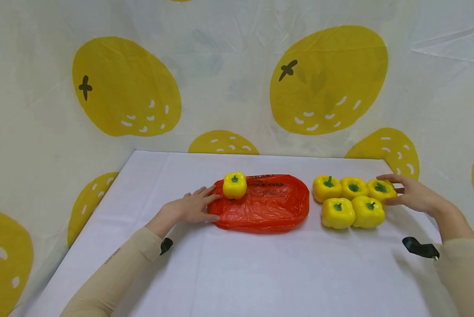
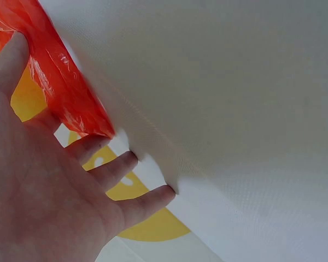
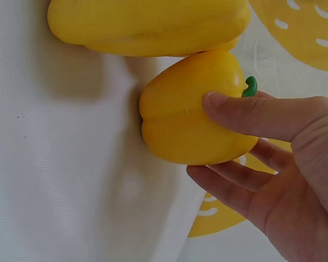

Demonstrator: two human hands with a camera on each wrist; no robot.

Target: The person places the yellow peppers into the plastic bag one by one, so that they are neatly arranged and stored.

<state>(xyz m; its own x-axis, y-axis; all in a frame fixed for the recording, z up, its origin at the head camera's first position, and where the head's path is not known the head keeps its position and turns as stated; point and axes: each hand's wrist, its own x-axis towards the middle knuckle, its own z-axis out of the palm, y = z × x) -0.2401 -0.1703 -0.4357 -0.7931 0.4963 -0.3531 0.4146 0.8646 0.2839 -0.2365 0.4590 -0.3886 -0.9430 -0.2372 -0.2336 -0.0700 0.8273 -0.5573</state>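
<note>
Left hand (image 1: 196, 208) spread against a red bag (image 1: 264, 213), centre of head view, right hand (image 1: 417, 193) pinching a yellow pepper (image 1: 380, 190) at right, grip clear only in right wrist view

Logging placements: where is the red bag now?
In the head view, the red bag lies on the table, left of five yellow peppers, with the left hand at its left edge.

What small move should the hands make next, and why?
I'd perhaps lift the back row's rightmost pepper slightly, since the right hand has its thumb and fingers around it. Another pepper sits on the red bag, suggesting where it might go.
</note>
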